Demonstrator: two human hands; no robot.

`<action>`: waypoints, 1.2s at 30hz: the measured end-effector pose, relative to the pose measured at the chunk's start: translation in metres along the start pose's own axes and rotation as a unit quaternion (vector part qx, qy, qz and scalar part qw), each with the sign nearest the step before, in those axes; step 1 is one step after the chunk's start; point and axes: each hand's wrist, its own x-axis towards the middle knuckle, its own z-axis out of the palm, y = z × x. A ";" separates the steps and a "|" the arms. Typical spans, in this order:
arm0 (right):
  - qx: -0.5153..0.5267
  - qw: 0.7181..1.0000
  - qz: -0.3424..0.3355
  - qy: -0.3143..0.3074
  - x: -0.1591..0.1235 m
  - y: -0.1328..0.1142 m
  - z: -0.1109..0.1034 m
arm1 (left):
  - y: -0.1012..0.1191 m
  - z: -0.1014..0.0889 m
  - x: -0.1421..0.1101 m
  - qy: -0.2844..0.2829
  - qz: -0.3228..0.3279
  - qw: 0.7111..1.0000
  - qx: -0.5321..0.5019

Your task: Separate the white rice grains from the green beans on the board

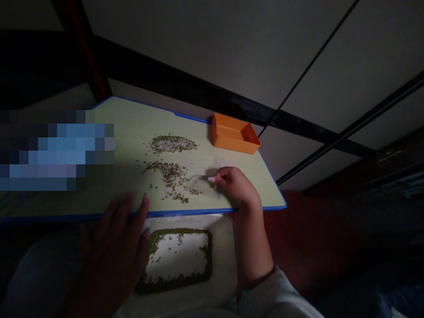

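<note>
In the head view my right hand [229, 180] pinches a clear, thin-rimmed curved piece [195, 179] low over the table; its exact kind is hard to make out. Beside its left edge lies a loose spread of small green beans [174, 176], some reaching the table's near edge. Farther back sits a second pile [172, 144] of green beans mixed with pale grains. My left hand [122, 234] is open, fingers spread, near the table's front edge and holding nothing. Below that edge stands a pale tub [223, 260] with green beans gathered along its inner sides.
An orange box [233, 145] stands at the back right of the pale, blue-edged table [129, 128]. Some pale grains [221, 162] lie before it. A blurred-out patch [66, 150] covers the left side. Panelled cupboards [228, 48] rise behind; the light is dim.
</note>
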 end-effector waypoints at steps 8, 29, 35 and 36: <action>-0.016 0.998 0.039 0.050 -0.002 0.009 -0.005 | 0.001 -0.004 0.000 -0.011 -0.002 1.000 -0.011; 0.066 0.996 -0.015 -0.060 -0.014 0.009 -0.012 | 0.001 -0.004 0.000 -0.016 -0.003 1.000 -0.007; 0.046 0.995 -0.007 -0.083 -0.011 0.013 -0.009 | 0.000 -0.003 0.001 -0.018 0.008 1.000 -0.002; 0.037 0.996 -0.007 -0.077 -0.010 0.013 -0.008 | 0.000 -0.002 0.001 -0.017 0.006 1.000 -0.002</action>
